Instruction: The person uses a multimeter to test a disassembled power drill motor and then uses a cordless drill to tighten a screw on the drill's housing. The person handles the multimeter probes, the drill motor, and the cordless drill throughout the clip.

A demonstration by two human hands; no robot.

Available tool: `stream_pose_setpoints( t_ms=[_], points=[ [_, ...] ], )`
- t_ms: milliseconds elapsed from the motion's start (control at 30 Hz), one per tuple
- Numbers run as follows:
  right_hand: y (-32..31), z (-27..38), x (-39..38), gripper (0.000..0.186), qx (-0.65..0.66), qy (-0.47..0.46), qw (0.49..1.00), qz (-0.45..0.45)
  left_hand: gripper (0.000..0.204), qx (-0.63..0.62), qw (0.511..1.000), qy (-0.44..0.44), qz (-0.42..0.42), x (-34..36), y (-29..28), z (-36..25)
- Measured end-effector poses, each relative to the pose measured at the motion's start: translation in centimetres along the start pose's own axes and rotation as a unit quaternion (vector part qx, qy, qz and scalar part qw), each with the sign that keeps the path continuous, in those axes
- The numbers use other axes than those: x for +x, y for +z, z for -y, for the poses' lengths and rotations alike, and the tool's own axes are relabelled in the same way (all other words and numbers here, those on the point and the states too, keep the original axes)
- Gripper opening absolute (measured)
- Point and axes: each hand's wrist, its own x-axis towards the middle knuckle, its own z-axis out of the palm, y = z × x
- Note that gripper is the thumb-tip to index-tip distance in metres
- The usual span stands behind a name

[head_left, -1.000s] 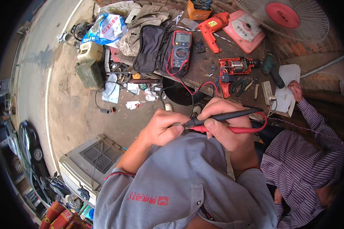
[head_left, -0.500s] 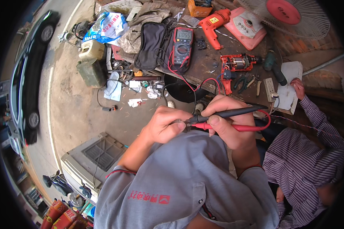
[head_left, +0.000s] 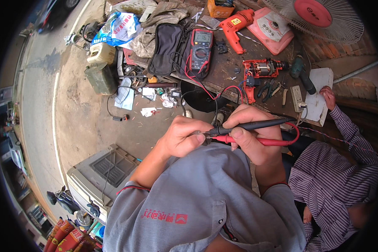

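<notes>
My right hand (head_left: 259, 152) grips two multimeter test probes side by side, a black probe (head_left: 262, 124) above and a red probe (head_left: 275, 142) below. Their tips point left and meet the fingertips of my left hand (head_left: 181, 136). Thumb and forefinger of that hand are pinched round something small, mostly hidden, whose kind I cannot make out. Leads run from the probes to a red and dark grey digital multimeter (head_left: 200, 54) on the bench, its display lit. An opened orange power drill (head_left: 262, 69) with its motor exposed lies right of the meter.
An orange drill (head_left: 236, 26), a pink fan (head_left: 273, 31) and a green power tool (head_left: 299, 69) share the cluttered bench (head_left: 222, 82). Pliers (head_left: 264, 90) and a power strip (head_left: 297, 98) lie nearby. At right sits a person in a striped shirt (head_left: 332, 176), one hand on a white board (head_left: 319, 98).
The meter's displayed reading has changed. My hands and the probes have hardly moved. The dark car on the road has moved toward the top of the picture, mostly out of view.
</notes>
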Motion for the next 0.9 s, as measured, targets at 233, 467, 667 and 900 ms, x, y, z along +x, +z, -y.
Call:
stream_pose_setpoints(
  t_ms=[233,467,667,900],
  points=[
    [-0.09,0.21,-0.01,0.007,0.000,0.020,1.000,0.001,0.024,-0.002,1.000,-0.003,-0.002,-0.03,0.09,0.06],
    [-0.23,0.11,0.05,0.007,0.001,0.032,0.999,0.005,0.025,0.000,1.000,-0.011,0.004,-0.12,-0.10,0.20],
    [-0.16,0.18,0.21,0.007,0.000,0.048,0.999,0.012,0.025,0.005,1.000,-0.017,0.000,-0.22,-0.24,-0.05],
    [0.12,-0.20,0.52,0.007,0.018,0.059,0.998,0.012,0.025,0.006,1.000,-0.029,0.004,-0.24,-0.67,-0.23]
  ],
)
